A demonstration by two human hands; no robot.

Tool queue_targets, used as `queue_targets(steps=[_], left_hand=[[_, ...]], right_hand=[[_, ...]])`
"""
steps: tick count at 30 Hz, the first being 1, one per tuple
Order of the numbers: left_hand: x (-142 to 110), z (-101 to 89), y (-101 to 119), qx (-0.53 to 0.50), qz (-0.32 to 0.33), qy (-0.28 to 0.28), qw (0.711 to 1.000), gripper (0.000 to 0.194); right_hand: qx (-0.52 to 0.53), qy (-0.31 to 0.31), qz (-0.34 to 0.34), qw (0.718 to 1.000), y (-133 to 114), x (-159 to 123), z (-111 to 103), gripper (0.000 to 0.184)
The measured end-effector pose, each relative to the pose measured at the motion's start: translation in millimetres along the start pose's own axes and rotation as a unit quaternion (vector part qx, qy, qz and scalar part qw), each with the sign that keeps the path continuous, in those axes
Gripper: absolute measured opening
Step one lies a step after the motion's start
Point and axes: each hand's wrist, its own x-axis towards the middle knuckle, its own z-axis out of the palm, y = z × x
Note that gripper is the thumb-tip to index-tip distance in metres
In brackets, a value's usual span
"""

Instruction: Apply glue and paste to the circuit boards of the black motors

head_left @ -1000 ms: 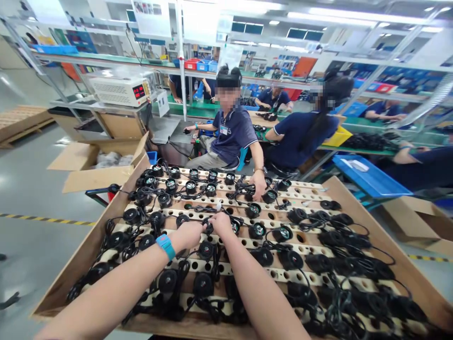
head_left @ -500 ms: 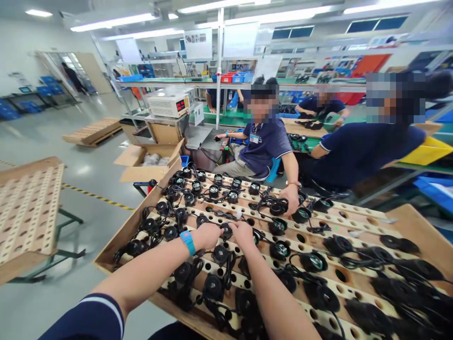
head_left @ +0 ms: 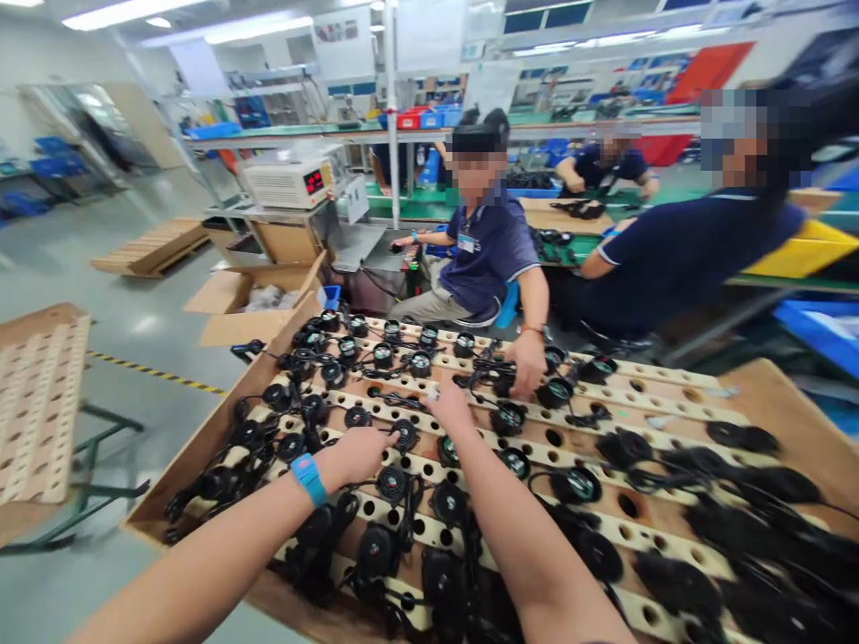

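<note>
Several black round parts with spiral grilles and bundled cables sit in rows on a wooden rack [head_left: 627, 456]. My left hand [head_left: 368, 453], with a blue band at its wrist, has its index finger stretched out against the edge of one round part [head_left: 404, 436]; the other fingers are curled and partly hidden. Farther up the rack, my right hand [head_left: 451, 410] has its fingertips closed at a black cable [head_left: 403, 400], beside a small white end piece [head_left: 432, 392]. The back of that hand hides part of the grip.
Across the rack, a co-worker's hand [head_left: 527, 362] rests among black cables and round parts. An open cardboard box [head_left: 232, 300] stands at the far left corner, with a white display instrument [head_left: 285, 182] behind it. Another perforated wooden rack [head_left: 40, 402] stands left.
My right hand has moved away from the round part, forward to the cable and white end piece. My left hand stays at the round part. The view has shifted right and downward.
</note>
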Motion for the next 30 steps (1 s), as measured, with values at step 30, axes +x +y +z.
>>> queue_targets(steps=[30], left_hand=[[5, 3.5, -10, 0.054, 0.019, -0.026, 0.998, 0.051]], right_hand=[[0.024, 0.248, 0.318, 0.915, 221, -362, -160, 0.049]])
